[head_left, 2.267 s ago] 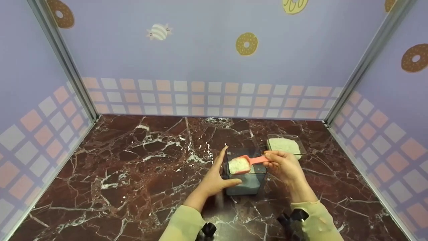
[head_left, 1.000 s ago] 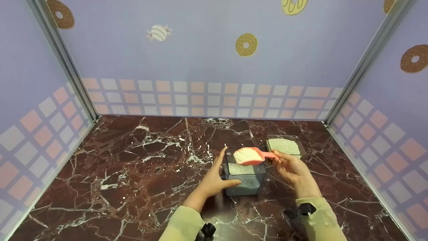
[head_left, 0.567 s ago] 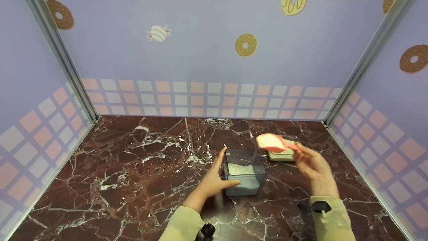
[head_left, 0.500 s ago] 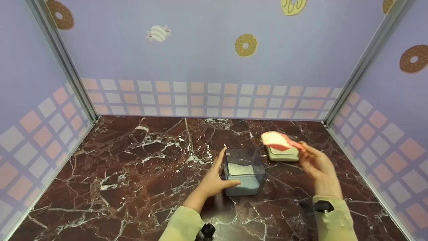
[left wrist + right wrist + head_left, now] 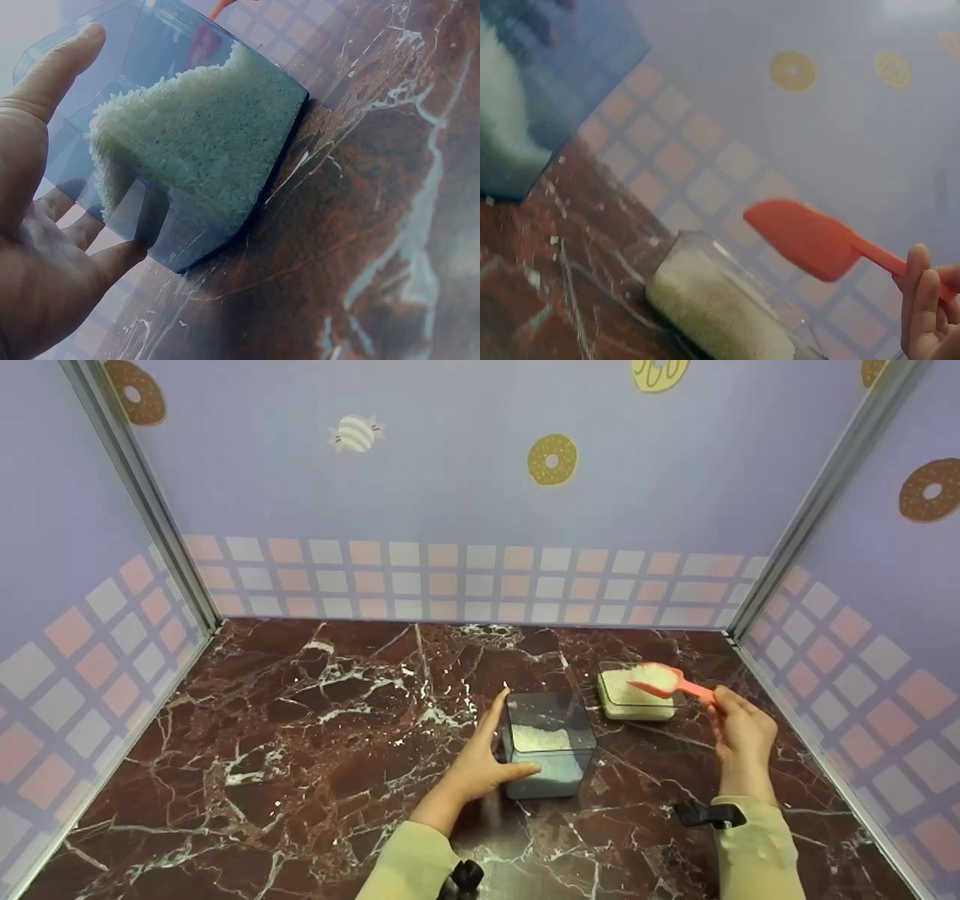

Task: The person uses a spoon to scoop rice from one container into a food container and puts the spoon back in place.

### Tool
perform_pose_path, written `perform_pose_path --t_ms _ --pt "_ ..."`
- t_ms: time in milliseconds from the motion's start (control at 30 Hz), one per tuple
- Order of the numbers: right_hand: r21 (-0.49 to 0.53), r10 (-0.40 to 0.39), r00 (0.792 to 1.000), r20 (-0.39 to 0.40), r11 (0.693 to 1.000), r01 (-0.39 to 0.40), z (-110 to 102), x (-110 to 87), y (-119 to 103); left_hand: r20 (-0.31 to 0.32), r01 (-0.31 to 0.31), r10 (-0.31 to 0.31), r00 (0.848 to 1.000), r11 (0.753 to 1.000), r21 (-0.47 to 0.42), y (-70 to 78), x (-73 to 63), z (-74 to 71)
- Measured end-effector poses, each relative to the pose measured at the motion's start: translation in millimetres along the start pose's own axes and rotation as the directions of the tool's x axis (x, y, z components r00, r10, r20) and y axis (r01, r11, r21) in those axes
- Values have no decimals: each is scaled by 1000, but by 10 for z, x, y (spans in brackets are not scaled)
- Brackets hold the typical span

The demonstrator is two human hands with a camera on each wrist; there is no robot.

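Note:
My left hand point(image 5: 476, 761) holds the left side of a bluish see-through square container point(image 5: 546, 781), thumb across the front and fingers along the side. In the left wrist view, white rice point(image 5: 195, 135) lies sloped inside it. My right hand point(image 5: 742, 729) pinches the handle of an orange-pink scoop point(image 5: 657, 691) heaped with rice. The scoop is over a smaller clear box point(image 5: 639, 712) filled with rice, at the right. Seen from the right wrist, the scoop point(image 5: 806, 236) hangs above that box and apart from it.
Both containers stand on a dark red marbled tabletop point(image 5: 300, 780). Loose white grains lie scattered left of the tinted container. A pale purple wall point(image 5: 450, 495) with printed doughnuts and pink squares closes off the back, with side walls left and right.
The right hand has carried the rice-filled scoop rightward from above the tinted container to over the small box, then lowered it slightly. The left hand and tinted container have stayed in place.

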State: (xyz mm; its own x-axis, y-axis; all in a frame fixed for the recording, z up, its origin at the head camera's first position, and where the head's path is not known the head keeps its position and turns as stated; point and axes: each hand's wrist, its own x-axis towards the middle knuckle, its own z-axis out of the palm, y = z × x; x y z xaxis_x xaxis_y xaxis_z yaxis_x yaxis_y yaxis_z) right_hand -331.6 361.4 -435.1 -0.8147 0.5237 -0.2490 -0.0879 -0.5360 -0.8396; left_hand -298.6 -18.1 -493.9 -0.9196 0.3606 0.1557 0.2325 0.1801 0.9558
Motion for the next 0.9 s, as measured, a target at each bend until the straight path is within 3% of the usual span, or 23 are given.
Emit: perform_pose_path --t_ms 100,233,300,400,467,567,700,767,833,867,900 --pt "-147 -161 987 1 976 159 42 -6 62 -1 -5 5 1000 1000 -2 1 6 0" --pt "-274 -330 944 16 907 321 80 -28 97 -3 -3 3 1000 1000 3 4 8 -1" --pt "-349 -398 917 26 856 382 84 -44 99 -6 1 -1 1000 1000 7 7 4 -1" --pt "-486 -499 865 51 744 458 78 -72 103 -6 3 -3 1000 1000 4 11 -2 0" --pt "-570 -571 818 73 649 504 78 -87 118 -8 4 -3 1000 1000 2 12 -7 2" --pt "-652 -681 722 122 494 575 84 -96 153 -11 2 -2 1000 1000 3 13 -10 2" --pt "-689 -787 564 249 266 675 96 -97 210 -11 1 -1 1000 1000 9 15 -12 3" --pt "-675 -813 488 317 168 718 102 -100 230 -5 3 -3 1000 1000 1 15 -11 2" --pt "-662 -833 427 351 102 743 111 -106 240 2 8 -8 1000 1000 -5 16 -10 2" --pt "-654 -840 414 350 97 750 115 -111 243 5 12 -12 1000 1000 -7 17 -11 2" --pt "-645 -847 412 336 112 756 120 -116 242 6 15 -15 1000 1000 -7 17 -10 2"
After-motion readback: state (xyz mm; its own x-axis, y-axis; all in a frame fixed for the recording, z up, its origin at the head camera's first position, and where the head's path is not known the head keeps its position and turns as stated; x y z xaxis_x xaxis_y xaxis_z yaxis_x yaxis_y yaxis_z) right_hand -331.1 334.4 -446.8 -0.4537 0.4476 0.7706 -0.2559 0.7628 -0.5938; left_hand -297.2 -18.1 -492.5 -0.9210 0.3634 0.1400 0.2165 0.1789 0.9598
